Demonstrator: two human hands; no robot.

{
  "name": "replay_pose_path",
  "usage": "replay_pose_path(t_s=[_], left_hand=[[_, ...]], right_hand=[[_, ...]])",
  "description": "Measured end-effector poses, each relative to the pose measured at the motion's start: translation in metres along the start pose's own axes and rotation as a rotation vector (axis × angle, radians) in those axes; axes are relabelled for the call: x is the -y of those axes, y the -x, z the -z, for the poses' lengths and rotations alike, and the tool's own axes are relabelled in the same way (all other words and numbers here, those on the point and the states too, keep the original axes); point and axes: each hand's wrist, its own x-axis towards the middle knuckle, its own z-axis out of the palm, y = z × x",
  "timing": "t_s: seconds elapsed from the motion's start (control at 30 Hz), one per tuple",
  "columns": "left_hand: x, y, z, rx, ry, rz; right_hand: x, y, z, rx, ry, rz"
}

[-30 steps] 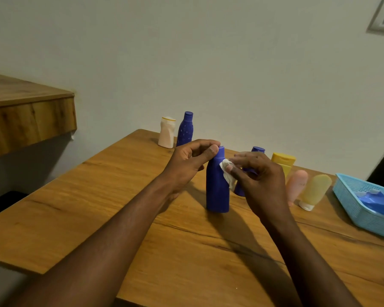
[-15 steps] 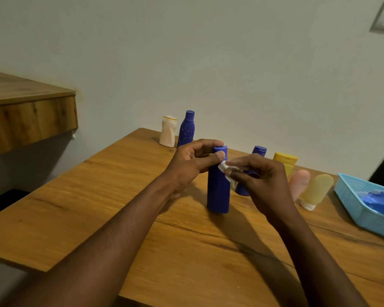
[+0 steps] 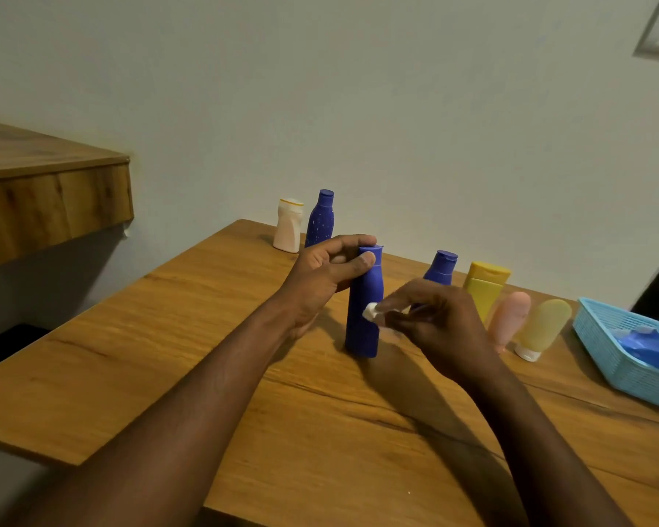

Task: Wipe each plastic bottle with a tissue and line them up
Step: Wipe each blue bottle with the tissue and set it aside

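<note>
A tall blue bottle (image 3: 363, 317) stands upright in the middle of the wooden table (image 3: 191, 336). My left hand (image 3: 322, 275) grips its cap and neck. My right hand (image 3: 434, 321) pinches a small white tissue (image 3: 370, 312) against the bottle's lower right side. At the back left stand a white bottle (image 3: 288, 230) and a speckled blue bottle (image 3: 320, 218). Behind my right hand are another blue bottle (image 3: 441, 267), a yellow bottle (image 3: 484, 287), a pink tube (image 3: 508, 319) and a pale yellow tube (image 3: 543, 329).
A light blue plastic basket (image 3: 609, 348) with blue material inside sits at the right edge of the table. A wooden shelf (image 3: 50, 184) juts out at the left, above table height. The wall runs close behind the bottles.
My right hand has slid the tissue from near the bottle's neck down to its lower body. The left hand has kept its hold on the cap.
</note>
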Motion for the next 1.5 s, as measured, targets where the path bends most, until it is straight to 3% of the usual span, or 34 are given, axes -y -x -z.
replay_pose_path(t_s=[0.1,0.2,0.3,0.43,0.5,0.63,0.8,0.9,1.13,1.37,1.5], left_hand=[[-0.002,0.0,-0.004,0.028,-0.052,-0.003],[-0.003,0.001,-0.007,0.035,-0.09,-0.021],[-0.004,0.002,-0.006,0.034,-0.093,-0.029],[-0.002,0.002,-0.007,0.048,-0.091,-0.048],[-0.002,0.002,-0.008,0.047,-0.091,-0.052],[-0.001,0.002,-0.007,0.037,-0.093,-0.058],[-0.002,0.002,-0.006,0.04,-0.123,-0.075],[0.0,0.004,-0.008,0.052,-0.147,-0.105],[0.001,0.001,-0.007,0.006,-0.188,-0.165],[0.003,0.0,-0.004,-0.03,-0.181,-0.176],[0.003,0.0,-0.003,-0.064,-0.176,-0.18]], right_hand=[[0.005,-0.002,0.0,-0.221,-0.028,0.067],[0.005,-0.003,-0.003,-0.258,-0.045,0.018],[0.001,-0.002,0.0,-0.102,-0.043,-0.095],[-0.002,0.0,-0.006,0.314,0.113,-0.15],[-0.003,0.002,-0.01,0.348,0.118,-0.151],[-0.002,0.001,-0.009,0.268,0.074,-0.145],[0.005,0.002,-0.006,-0.06,-0.095,-0.088],[0.007,0.0,-0.005,-0.165,-0.18,-0.08],[0.007,-0.002,-0.014,-0.21,-0.236,-0.135],[-0.007,0.001,-0.027,0.021,-0.08,-0.277],[-0.004,0.001,-0.027,-0.052,-0.096,-0.211]])
